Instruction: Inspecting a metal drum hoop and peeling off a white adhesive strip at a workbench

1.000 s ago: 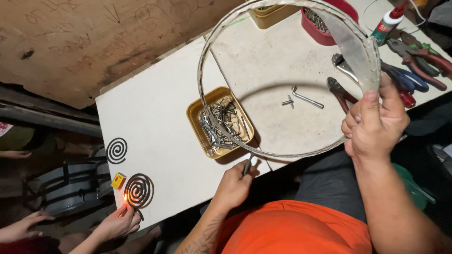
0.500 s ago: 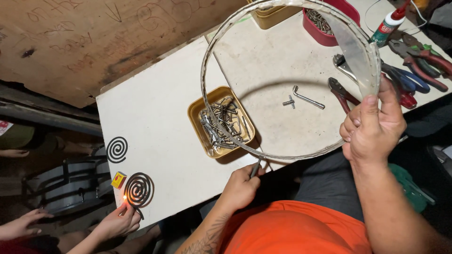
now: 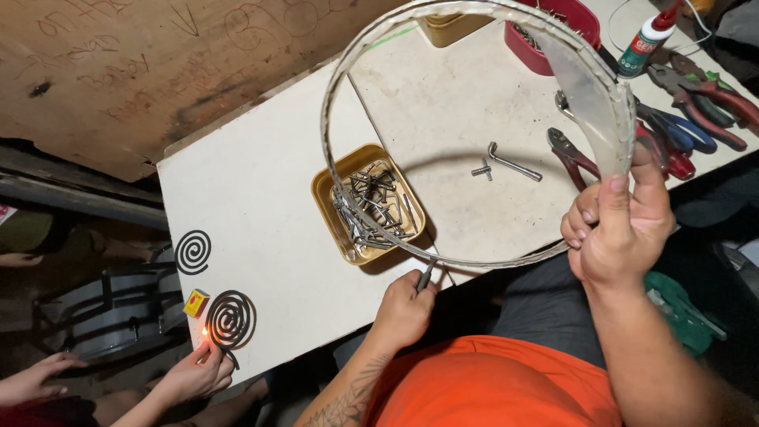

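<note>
Left hand (image 3: 405, 308), nearest, pinches a small metal tool (image 3: 426, 276), probably a key or driver, up against the bottom rim of the metal hoop (image 3: 466, 134). Right hand (image 3: 621, 225) is clamped around the hoop's right side, holding it raised and tilted over the desk (image 3: 261, 198). Best kept rigid by the right while the left works; tool square to the rim. Beyond: yellow tray (image 3: 326, 198) of metal fittings beneath the hoop, pliers (image 3: 571, 152) farther right. Another person's hand (image 3: 194, 372) lights a coil (image 3: 231, 319) at the desk's edge.

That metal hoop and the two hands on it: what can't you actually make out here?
Head view only:
- Small tool in the left hand: the fist hides its handle.
- Hoop: the right hand covers the gripped stretch.
- Red tub: cut off by the top edge.
- Yellow tray: its metal pieces are too tangled to count.
</note>
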